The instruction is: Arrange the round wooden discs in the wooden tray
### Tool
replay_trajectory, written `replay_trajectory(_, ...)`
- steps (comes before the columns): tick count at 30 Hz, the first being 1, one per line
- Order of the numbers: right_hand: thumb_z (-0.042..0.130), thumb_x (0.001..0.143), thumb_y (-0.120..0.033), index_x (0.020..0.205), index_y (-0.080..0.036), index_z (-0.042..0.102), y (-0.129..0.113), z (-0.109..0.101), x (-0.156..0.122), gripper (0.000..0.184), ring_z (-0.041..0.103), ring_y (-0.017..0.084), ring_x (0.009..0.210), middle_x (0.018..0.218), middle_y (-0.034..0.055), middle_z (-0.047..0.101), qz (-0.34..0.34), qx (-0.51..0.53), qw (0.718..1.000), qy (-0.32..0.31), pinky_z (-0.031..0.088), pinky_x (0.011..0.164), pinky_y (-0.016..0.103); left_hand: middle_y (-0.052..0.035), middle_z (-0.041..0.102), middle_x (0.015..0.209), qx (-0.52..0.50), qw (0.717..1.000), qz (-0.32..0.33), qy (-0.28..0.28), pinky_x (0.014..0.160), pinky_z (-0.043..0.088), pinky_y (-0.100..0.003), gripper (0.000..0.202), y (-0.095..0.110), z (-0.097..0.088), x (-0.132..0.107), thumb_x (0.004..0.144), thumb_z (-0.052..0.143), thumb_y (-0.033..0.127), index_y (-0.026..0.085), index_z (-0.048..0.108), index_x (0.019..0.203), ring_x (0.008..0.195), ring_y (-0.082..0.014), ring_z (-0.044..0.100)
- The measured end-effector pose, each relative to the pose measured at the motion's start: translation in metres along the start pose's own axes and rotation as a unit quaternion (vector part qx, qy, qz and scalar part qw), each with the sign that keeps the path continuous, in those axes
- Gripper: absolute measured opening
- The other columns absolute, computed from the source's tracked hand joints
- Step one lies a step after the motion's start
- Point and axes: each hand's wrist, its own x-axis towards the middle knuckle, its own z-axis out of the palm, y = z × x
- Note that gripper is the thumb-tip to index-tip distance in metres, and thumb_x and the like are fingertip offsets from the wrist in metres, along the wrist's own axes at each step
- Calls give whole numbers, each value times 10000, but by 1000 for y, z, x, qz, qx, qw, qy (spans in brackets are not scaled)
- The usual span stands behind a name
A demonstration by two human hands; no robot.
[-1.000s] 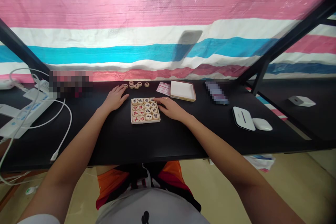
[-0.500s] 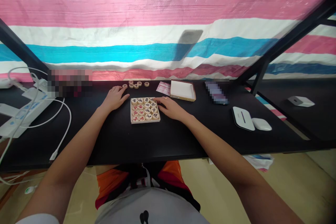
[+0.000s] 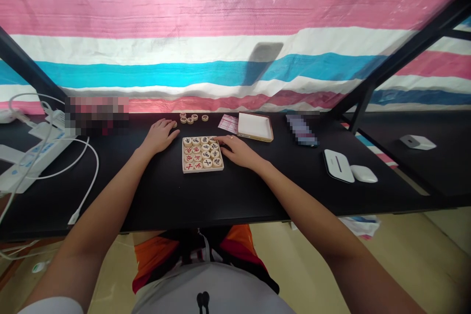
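A shallow wooden tray lies on the black table, filled with round Chinese chess pieces marked in red and black. My left hand rests flat on the table left of the tray, fingers stretched out, fingertips on one loose piece. Several more loose pieces lie just beyond it. My right hand lies at the tray's right side, fingers extended, the index fingertip touching the top right corner piece. Neither hand holds anything.
The tray's white lid and a pink paper lie behind my right hand. A blurred item, a flat white device and a white mouse are to the right. A power strip with white cables is at the left.
My left fingertips have come onto the loose piece that lay beside them. My right hand stays at the tray's corner. The view has shifted slightly.
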Motion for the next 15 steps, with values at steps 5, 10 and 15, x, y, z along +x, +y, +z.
replay_trajectory(5,453,877,-165,1301,-230,507,0,0,0,432,551,231,981,1050,85,617,-3,-6,1000,-1,454,904,418,-118,628,1015,11,999,18,42,884,415,-411,327,7,-7,-7,890,418,381,184,622,1053,1012,-280,537)
replay_trajectory(10,458,879,-173,1301,-235,506,2,1,-1,430,552,235,975,1061,86,615,-4,-6,1000,4,458,900,424,-81,669,939,-16,999,23,37,828,437,-385,233,10,-12,-13,871,444,350,194,616,897,929,-254,574)
replay_trajectory(15,446,883,-167,1289,-208,511,2,1,-1,414,550,233,975,1063,89,620,-3,-5,1000,2,457,900,417,-64,672,858,-29,998,25,42,769,442,-368,208,18,-22,-17,849,478,368,206,608,836,829,-237,581)
